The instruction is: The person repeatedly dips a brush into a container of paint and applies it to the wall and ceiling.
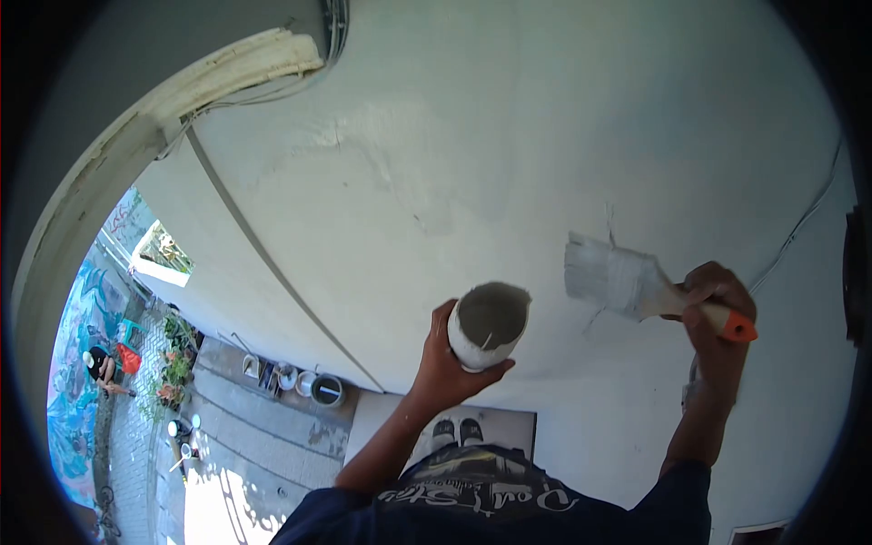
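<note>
My left hand [456,368] is wrapped round a white cup [474,352] with grey stuff inside, held in front of my chest. My right hand [713,304] grips a wide paintbrush [613,277] by its handle, which ends in orange. The brush head points left, toward the pale wall [472,182], and its bristles look whitish grey. Whether the bristles touch the wall I cannot tell. The cup stands lower and to the left of the brush, apart from it.
Several buckets and containers [327,391] line the wall's foot at the lower left. My shoes [470,431] stand on a pale board. Beyond are plants [175,368], a painted wall [77,409] and a seated person [98,363]. Cables [804,218] run along the wall at right.
</note>
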The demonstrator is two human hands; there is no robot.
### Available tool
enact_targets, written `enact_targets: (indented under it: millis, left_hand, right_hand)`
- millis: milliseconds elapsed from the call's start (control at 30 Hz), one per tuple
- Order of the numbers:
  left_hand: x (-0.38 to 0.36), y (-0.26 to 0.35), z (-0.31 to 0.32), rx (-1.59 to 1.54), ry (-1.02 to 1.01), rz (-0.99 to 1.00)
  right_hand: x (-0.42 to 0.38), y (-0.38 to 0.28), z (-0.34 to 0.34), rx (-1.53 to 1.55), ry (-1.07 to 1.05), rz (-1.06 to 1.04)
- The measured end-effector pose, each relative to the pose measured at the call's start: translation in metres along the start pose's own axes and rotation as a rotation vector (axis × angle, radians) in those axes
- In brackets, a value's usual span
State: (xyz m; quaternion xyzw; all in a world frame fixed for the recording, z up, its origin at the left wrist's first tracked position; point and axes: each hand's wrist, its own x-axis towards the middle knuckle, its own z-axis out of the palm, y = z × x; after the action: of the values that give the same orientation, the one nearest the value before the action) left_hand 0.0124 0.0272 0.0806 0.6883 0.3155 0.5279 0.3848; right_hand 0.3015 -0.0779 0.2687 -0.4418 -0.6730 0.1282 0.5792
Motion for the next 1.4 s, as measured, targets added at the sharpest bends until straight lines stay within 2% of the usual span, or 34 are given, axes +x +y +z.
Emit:
enact_targets:
  millis: [67, 100, 167, 200, 267, 333, 467, 533, 600, 667, 700, 733, 800, 1033, 1100, 1233, 1300, 1400]
  left_hand:
    - [0.006, 0.008, 0.004, 0.037, -0.026, 0.026]
    - [0.007, 0.009, 0.006, 0.037, -0.035, 0.014]
    - [0.012, 0.012, 0.012, 0.114, -0.020, 0.110]
    - [0.014, 0.015, 0.015, 0.109, -0.029, 0.106]
    - [0.017, 0.021, 0.020, 0.204, -0.015, 0.223]
    - [0.019, 0.021, 0.027, 0.181, -0.035, 0.239]
    - [0.022, 0.024, 0.037, 0.089, -0.124, 0.233]
    - [0.023, 0.024, 0.042, 0.050, -0.150, 0.228]
    - [0.021, 0.024, 0.048, 0.014, -0.181, 0.220]
    - [0.020, 0.022, 0.053, -0.074, -0.165, 0.241]
    - [0.021, 0.024, 0.051, 0.043, -0.190, 0.284]
    - [0.021, 0.021, 0.052, 0.043, -0.204, 0.280]
    - [0.020, 0.011, 0.056, 0.045, -0.219, 0.331]
    - [0.014, 0.001, 0.058, 0.052, -0.183, 0.351]
    - [0.012, -0.007, 0.057, 0.039, -0.194, 0.326]
    - [0.016, 0.000, 0.055, 0.044, -0.192, 0.345]
    - [0.020, 0.004, 0.057, 0.069, -0.181, 0.460]
    - [0.019, -0.002, 0.059, 0.050, -0.205, 0.350]
  right_hand:
    - [-0.004, -0.007, -0.010, -0.005, 0.096, 0.002]
    - [-0.004, -0.008, -0.019, -0.009, 0.080, -0.031]
    - [0.000, -0.014, -0.033, -0.020, 0.070, -0.062]
    - [0.001, -0.017, -0.038, 0.017, 0.010, -0.094]
    - [0.004, -0.022, -0.045, 0.049, -0.045, -0.115]
    - [0.008, -0.027, -0.043, 0.026, -0.137, -0.177]
    - [0.020, -0.045, -0.034, -0.005, -0.181, -0.139]
    - [0.032, -0.048, -0.033, -0.067, -0.395, -0.187]
    - [0.042, -0.050, -0.027, -0.026, -0.414, -0.206]
    - [0.052, -0.057, -0.024, -0.203, -0.645, -0.209]
    - [0.054, -0.055, -0.020, -0.226, -0.679, -0.217]
    - [0.054, -0.055, -0.016, -0.223, -0.669, -0.206]
    - [0.056, -0.058, -0.008, -0.333, -0.793, -0.229]
    - [0.046, -0.048, 0.008, -0.359, -0.820, -0.172]
    - [0.038, -0.045, 0.012, -0.192, -0.636, -0.242]
    - [0.042, -0.047, 0.014, -0.141, -0.664, -0.126]
    - [0.046, -0.040, 0.010, -0.334, -0.935, -0.127]
    - [0.045, -0.032, 0.013, -0.367, -0.961, -0.125]
